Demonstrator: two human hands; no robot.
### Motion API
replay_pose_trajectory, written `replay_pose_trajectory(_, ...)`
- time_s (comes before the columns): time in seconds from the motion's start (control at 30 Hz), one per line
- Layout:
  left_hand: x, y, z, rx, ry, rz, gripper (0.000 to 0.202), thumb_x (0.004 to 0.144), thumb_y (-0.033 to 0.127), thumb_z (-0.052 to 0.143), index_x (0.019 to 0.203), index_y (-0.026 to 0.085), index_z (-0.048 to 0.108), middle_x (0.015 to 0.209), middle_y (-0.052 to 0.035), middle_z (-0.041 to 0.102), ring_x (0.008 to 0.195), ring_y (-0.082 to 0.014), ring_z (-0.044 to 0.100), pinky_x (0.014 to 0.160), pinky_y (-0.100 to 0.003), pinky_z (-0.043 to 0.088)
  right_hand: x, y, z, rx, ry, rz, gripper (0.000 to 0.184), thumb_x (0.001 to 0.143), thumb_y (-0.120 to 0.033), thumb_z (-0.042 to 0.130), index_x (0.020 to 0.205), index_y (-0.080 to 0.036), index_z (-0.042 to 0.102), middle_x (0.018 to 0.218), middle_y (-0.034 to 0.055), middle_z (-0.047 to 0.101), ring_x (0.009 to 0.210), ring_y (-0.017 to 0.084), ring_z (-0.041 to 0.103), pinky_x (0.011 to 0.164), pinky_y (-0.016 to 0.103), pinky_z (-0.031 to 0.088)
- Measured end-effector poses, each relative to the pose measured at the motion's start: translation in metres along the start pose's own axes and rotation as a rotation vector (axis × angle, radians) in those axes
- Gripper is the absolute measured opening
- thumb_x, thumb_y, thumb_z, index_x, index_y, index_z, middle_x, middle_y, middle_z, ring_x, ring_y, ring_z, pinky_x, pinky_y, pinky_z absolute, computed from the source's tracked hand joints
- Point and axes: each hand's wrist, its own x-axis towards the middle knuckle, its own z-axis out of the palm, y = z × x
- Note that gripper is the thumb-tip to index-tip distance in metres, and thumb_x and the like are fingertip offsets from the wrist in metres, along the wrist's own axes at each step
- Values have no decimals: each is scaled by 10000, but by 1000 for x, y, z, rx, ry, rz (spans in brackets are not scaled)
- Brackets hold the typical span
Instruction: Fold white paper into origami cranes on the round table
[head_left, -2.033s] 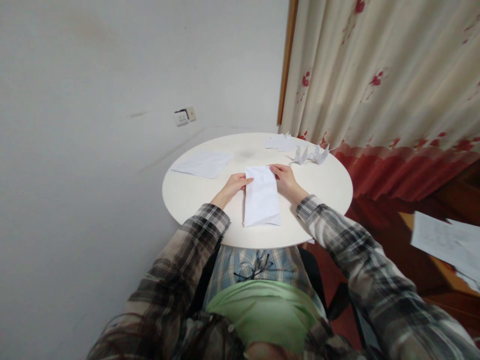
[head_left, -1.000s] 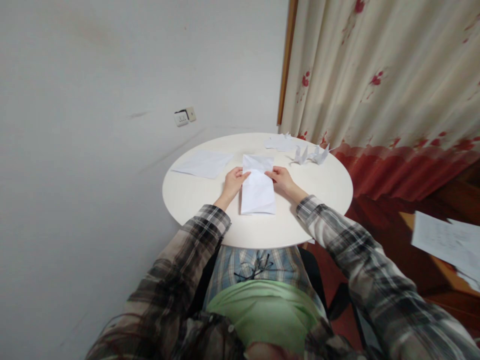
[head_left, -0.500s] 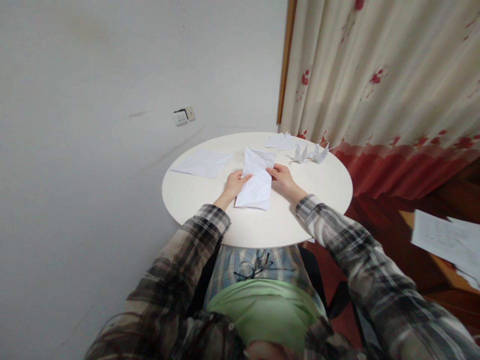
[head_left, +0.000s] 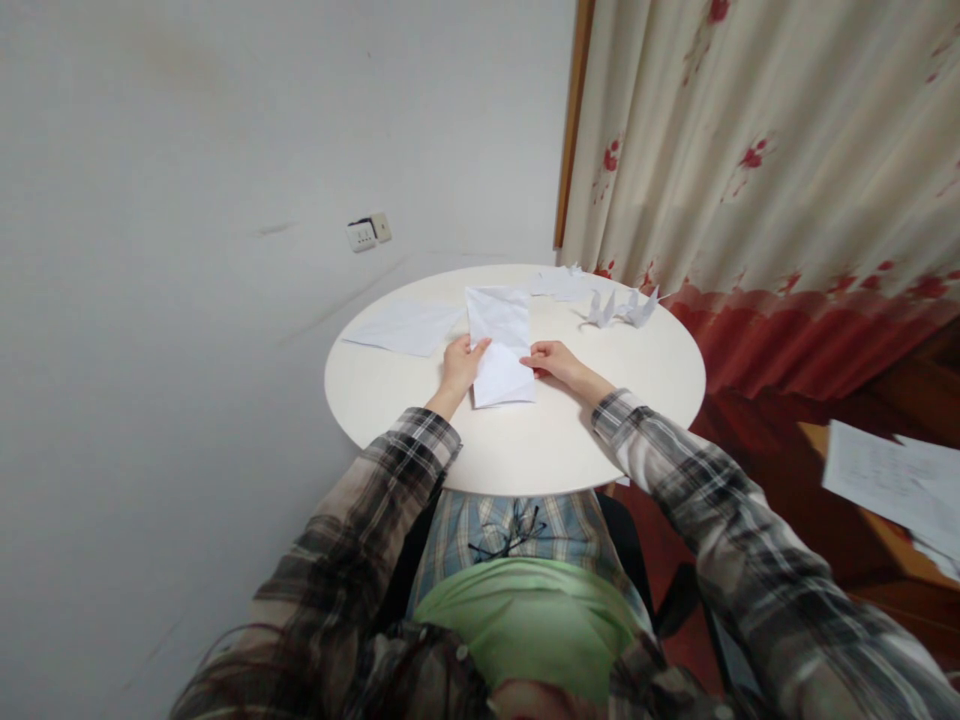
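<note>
A folded white sheet of paper (head_left: 501, 335), longer than it is wide, is held over the middle of the round table (head_left: 390, 400). My left hand (head_left: 459, 368) grips its left edge, thumb on top and fingers partly hidden beneath. On the opposite edge my right hand (head_left: 556, 362) pinches the paper between thumb and fingers. The sheet shows crease lines, and its near end looks layered. Another white sheet (head_left: 405, 328) lies flat to the left of my hands.
Folded paper cranes (head_left: 636, 308) stand at the table's right rear. Behind them, more white paper (head_left: 559, 282) lies near the far edge. A wall (head_left: 187, 300) borders the left, a floral curtain (head_left: 750, 180) the right. Written sheets (head_left: 885, 480) rest on a wooden surface at lower right.
The folded paper has shifted slightly left and turned to lie straighter. My left hand moved a little left with it; my right hand's grip sits slightly lower on the right edge.
</note>
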Motion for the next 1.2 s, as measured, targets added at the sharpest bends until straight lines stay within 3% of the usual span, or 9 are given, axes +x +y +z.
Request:
replay_pose_trajectory(0.17,-7,6,1,-128,-66,-70,301,647,363,673,813,116,629,806,-75,680,703,-178,604,623,-268,464,2,3,-3,-9,76,-30,309,512,-333,738,537,-165,480,451,-71,444,426,58,393,446,211,288)
replay_pose_trajectory(0.37,-7,4,3,-102,-163,-129,302,650,347,685,828,107,637,861,-99,690,764,-207,623,677,-299,482,6,4,-6,13,187,-58,304,493,-334,736,566,-169,491,486,-61,480,465,72,428,483,221,328)
replay_pose_trajectory(0.57,2,-9,6,-16,-98,-25,319,666,333,668,885,103,639,895,-99,687,837,-232,626,740,-326,490,6,3,-3,36,202,-57,306,486,-341,736,585,-160,510,506,-54,497,486,73,438,495,216,337)
replay_pose_trajectory(0.8,7,-14,2,93,-22,83,267,745,287,591,932,101,627,959,-109,678,860,-226,621,757,-326,489,-3,0,-1,-29,23,26,349,559,-376,715,546,-170,432,478,-64,435,436,53,369,436,204,241)
replay_pose_trajectory(0.93,8,-12,3,56,10,88,231,740,260,606,915,111,629,937,-95,684,881,-226,622,767,-317,491,0,1,-3,-110,80,-21,317,583,-345,687,539,-172,425,445,-84,369,415,43,299,417,205,169)
replay_pose_trajectory(1.03,8,-12,5,19,25,56,229,734,257,620,918,121,628,906,-83,689,885,-228,624,748,-311,500,6,4,-2,-104,166,-40,260,586,-326,671,585,-165,467,470,-80,396,428,51,326,422,201,200)
replay_pose_trajectory(1.2,9,-14,5,21,34,35,255,732,277,628,940,131,620,871,-70,688,882,-228,625,710,-306,511,11,8,-1,-179,201,-73,251,647,-329,640,601,-184,441,458,-81,400,407,64,344,413,199,228)
